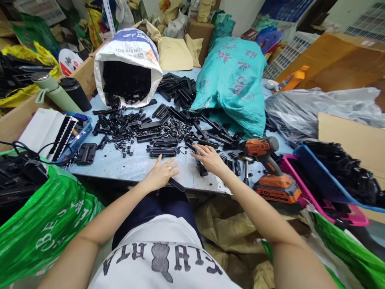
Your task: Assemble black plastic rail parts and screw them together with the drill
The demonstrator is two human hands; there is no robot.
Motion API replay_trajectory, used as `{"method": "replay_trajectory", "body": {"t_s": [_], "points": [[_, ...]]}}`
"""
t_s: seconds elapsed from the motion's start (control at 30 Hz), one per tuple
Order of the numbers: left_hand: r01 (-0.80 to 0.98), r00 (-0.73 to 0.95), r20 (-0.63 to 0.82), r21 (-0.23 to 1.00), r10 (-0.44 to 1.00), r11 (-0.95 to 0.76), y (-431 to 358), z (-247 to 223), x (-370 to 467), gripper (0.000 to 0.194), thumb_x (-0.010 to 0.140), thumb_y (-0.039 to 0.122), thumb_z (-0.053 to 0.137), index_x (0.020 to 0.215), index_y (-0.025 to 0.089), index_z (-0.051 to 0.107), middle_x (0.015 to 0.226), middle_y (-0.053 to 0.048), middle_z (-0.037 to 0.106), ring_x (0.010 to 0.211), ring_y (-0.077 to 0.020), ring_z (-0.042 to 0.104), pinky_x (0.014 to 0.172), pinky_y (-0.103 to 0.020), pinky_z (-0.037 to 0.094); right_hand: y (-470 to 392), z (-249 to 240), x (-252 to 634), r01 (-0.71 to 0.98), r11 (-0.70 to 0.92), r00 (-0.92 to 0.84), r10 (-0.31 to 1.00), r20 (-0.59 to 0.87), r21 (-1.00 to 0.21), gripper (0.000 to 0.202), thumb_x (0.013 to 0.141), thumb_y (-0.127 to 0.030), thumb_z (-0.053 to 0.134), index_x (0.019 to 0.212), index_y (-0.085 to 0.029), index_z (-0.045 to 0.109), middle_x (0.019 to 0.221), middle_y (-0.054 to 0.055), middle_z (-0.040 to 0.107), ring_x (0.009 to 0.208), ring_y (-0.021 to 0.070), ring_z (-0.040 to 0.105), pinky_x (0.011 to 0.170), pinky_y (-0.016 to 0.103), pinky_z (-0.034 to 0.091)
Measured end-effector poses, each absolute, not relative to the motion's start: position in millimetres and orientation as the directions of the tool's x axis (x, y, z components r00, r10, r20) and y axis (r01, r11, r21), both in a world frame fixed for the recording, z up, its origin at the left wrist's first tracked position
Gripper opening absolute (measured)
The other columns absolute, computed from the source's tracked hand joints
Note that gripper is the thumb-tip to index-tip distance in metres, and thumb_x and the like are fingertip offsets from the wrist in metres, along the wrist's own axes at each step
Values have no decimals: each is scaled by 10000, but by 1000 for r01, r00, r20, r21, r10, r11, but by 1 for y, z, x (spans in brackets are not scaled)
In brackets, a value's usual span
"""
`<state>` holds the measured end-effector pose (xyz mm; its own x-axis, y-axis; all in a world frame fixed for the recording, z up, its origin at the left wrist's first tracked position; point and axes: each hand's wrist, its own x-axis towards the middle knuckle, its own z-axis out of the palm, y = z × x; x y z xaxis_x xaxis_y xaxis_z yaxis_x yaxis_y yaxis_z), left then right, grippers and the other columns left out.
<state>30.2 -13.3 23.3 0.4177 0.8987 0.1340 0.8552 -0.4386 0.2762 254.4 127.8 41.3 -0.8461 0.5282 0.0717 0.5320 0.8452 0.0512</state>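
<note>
My left hand (161, 173) rests near the table's front edge with its fingers spread. Just beyond its fingertips lie stacked black plastic parts (164, 151), and a flat black strip (177, 184) sticks out beside the palm over the table edge. My right hand (210, 159) is to the right, fingers apart, over a black part (202, 168); whether it touches that part is unclear. Behind both hands spreads a heap of black pieces (147, 130) with small screws (176, 128). An orange cordless drill (261, 148) stands right of my right hand, next to a hammer-like tool (246, 170).
An open white sack (129, 48) and a teal sack (231, 80) stand at the back. At left are a green bottle (55, 92), a black cup (75, 94) and a blue basket (82, 134). Pink (357, 216) and blue baskets (319, 170) sit at right.
</note>
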Motion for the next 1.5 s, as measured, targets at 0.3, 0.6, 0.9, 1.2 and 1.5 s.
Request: {"method": "replay_trajectory", "body": {"t_s": [0.3,0.6,0.9,1.2,1.5], "points": [[809,566,-36,221,824,-545,-9,15,29,404,854,194,462,1256,235,472,1033,-83,590,1001,-215,522,924,-378,319,148,60,263,345,933,-938,339,70,101,413,857,-27,403,1202,-194,557,1355,92,456,1309,237,327,1066,557,195],[973,194,-42,136,980,-187,-3,8,20,238,878,206,449,1081,141,554,949,-126,591,930,-246,539,806,-374,368,155,45,250,194,976,-978,200,-62,96,226,851,-66,454,995,-146,608,1307,108,497,1258,226,386,1016,466,279],[890,342,-45,337,939,-308,8,7,30,313,901,279,408,1185,178,494,1057,-92,560,1019,-218,498,892,-347,385,76,44,251,337,939,-921,344,-185,67,429,905,-530,366,970,-143,539,812,100,611,695,202,588,580,261,327],[884,345,-88,365,935,-292,13,6,30,352,853,196,385,1191,205,482,1072,-78,543,1030,-220,491,901,-369,382,55,18,252,516,856,-850,508,-138,-24,404,930,-499,314,1109,-207,529,915,87,583,807,188,562,619,257,312],[881,347,-106,377,932,-286,13,12,31,482,784,545,512,1137,217,496,1067,-84,527,1021,-259,495,866,-386,395,47,13,248,541,839,-832,523,-186,-60,348,945,-463,307,1042,-219,535,894,60,594,764,165,558,599,256,281]]}}
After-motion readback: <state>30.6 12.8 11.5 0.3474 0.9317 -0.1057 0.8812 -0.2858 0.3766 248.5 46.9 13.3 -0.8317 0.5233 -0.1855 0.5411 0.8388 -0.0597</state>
